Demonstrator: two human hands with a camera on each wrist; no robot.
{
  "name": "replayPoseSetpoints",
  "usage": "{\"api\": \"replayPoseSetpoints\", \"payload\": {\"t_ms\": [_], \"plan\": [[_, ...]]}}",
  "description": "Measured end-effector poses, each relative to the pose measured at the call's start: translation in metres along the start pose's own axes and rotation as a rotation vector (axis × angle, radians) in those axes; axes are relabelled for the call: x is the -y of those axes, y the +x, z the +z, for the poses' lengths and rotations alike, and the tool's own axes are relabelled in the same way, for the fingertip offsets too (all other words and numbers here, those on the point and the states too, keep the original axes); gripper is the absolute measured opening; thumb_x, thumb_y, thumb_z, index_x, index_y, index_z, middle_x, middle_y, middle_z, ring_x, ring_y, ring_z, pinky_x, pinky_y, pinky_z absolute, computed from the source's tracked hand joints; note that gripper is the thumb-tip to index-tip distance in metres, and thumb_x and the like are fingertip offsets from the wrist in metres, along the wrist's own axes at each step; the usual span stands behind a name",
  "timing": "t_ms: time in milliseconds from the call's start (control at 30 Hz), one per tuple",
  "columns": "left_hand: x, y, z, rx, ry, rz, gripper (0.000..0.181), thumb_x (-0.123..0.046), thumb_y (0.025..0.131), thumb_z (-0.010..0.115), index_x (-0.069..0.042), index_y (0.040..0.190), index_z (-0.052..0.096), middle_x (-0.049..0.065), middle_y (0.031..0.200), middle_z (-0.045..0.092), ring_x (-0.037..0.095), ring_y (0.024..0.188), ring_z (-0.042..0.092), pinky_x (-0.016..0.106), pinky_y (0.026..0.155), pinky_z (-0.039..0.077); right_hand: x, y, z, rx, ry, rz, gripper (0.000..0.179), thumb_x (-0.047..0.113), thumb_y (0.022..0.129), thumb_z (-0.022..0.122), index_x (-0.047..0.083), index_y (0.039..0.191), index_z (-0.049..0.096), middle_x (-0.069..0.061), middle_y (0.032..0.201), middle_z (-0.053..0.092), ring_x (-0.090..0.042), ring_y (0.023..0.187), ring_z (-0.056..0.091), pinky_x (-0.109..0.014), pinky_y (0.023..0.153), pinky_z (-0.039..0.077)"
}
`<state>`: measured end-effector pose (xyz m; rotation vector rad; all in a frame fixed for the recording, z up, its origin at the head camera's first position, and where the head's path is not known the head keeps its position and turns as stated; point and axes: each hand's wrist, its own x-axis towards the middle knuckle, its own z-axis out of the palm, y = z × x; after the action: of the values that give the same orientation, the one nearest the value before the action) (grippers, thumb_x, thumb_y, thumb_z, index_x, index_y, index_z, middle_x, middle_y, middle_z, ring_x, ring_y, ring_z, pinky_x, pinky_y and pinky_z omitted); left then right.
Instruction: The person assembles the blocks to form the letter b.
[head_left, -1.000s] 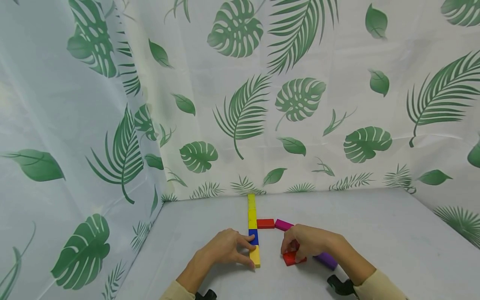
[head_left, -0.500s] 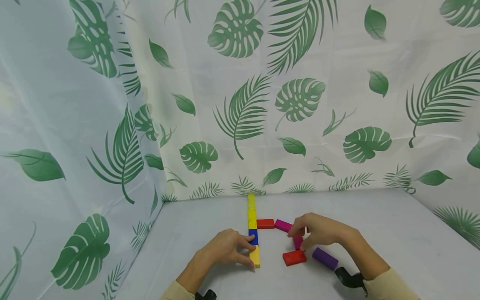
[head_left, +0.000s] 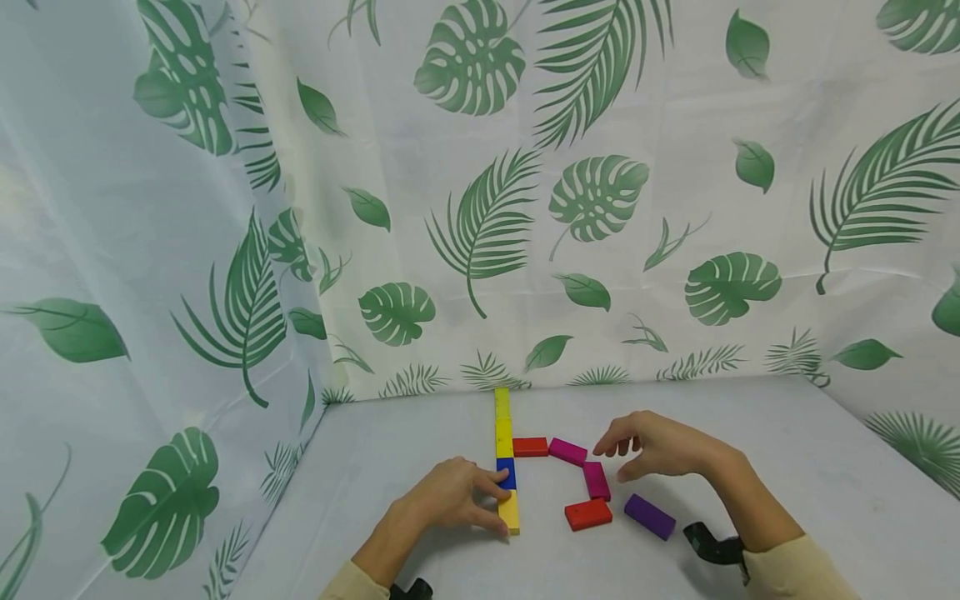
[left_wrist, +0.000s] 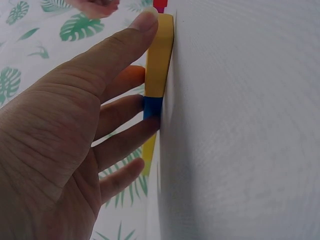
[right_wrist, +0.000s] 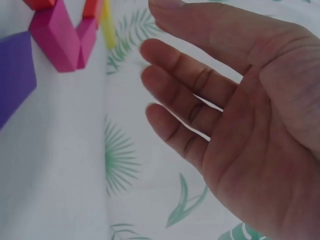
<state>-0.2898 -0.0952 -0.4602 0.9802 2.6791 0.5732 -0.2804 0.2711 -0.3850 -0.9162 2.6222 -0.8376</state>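
In the head view my left hand (head_left: pixel 453 496) rests against a column of toy blocks. Its thumb touches the near end of the nearest yellow block (head_left: pixel 512 510), and its fingertips lie along that block and the blue block (head_left: pixel 505 463) behind it. The left wrist view shows the fingers extended along the side of the yellow block (left_wrist: pixel 159 55). My right hand (head_left: pixel 667 444) hovers with loose fingers and holds nothing, right of two magenta blocks (head_left: pixel 596 482). Close by, a red block (head_left: pixel 588 514) touches or nearly touches the nearer magenta one. A purple block (head_left: pixel 649 517) lies apart, angled.
Two more yellow blocks (head_left: pixel 504 438) continue the column toward the back curtain (head_left: pixel 622 317). Another red block (head_left: pixel 530 447) extends right from the column toward the far magenta block. Everything lies on a white tabletop (head_left: pixel 750 450). A leaf-patterned curtain also hangs along the left side.
My right hand has let go of the near red block, risen and moved back and right, uncovering the magenta blocks. The red block stays in place. My left hand stays against the column.
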Motion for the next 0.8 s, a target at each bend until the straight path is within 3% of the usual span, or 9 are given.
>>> {"api": "replayPoseSetpoints", "payload": {"t_ms": [200, 567, 800], "plan": [[-0.001, 0.000, -0.001, 0.000, -0.003, -0.010, 0.056, -0.066, 0.075, 0.082, -0.040, 0.125, 0.075, -0.023, 0.138, 0.064, 0.007, 0.130, 0.061, 0.024, 0.095, 0.049, -0.006, -0.004, -0.005, 0.009, 0.001, 0.030, 0.031, 0.020, 0.086, 0.085, 0.027, 0.115, 0.078, 0.010, 0.107, 0.073, -0.015, 0.098, 0.063, -0.027, 0.082, 0.054], [0.000, 0.000, 0.000, 0.002, -0.016, -0.011, 0.056, -0.065, 0.075, 0.082, -0.041, 0.124, 0.075, -0.023, 0.138, 0.064, 0.006, 0.131, 0.061, 0.025, 0.095, 0.049, -0.019, -0.008, -0.005, 0.027, 0.060, 0.071, 0.035, 0.018, 0.084, 0.086, 0.020, 0.118, 0.078, -0.006, 0.114, 0.075, -0.030, 0.103, 0.064, -0.029, 0.077, 0.055], [0.000, 0.000, 0.000, -0.002, -0.021, -0.009, 0.056, -0.066, 0.075, 0.083, -0.041, 0.124, 0.075, -0.023, 0.137, 0.064, 0.006, 0.130, 0.061, 0.024, 0.094, 0.049, -0.027, -0.006, 0.003, 0.088, 0.060, 0.125, 0.030, 0.012, 0.083, 0.086, 0.014, 0.112, 0.079, -0.005, 0.106, 0.074, -0.027, 0.098, 0.062, -0.031, 0.075, 0.053]]}}
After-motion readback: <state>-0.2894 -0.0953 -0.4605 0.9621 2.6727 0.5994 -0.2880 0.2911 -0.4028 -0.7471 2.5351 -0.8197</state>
